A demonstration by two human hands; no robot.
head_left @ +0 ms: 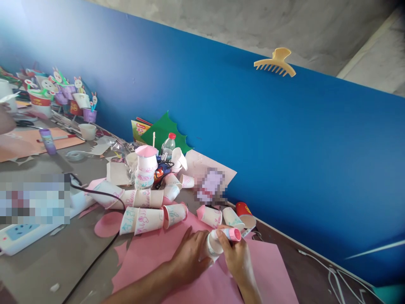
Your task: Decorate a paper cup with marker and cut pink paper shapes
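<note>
My left hand [191,255] grips a small white paper cup [215,245] above a large pink paper sheet [268,268]. In my right hand [236,253] is a glue stick [228,234] with a pink end, lying across the cup's top. Whether its tip touches the cup, I cannot tell. Just beyond my hands lie decorated paper cups, one with a pink cone [210,216] and another in white and teal [233,218]. More patterned cups [148,220] lie on their sides to the left, near a pink paper disc [108,224].
A stack of cups [146,166] with a pink top stands behind. Left are a power strip [23,234] and its black cable [95,264]. A bottle [168,145], a red cup [245,214] and a blue partition [284,160] stand at the back. Part of another person's hand [6,120] shows far left.
</note>
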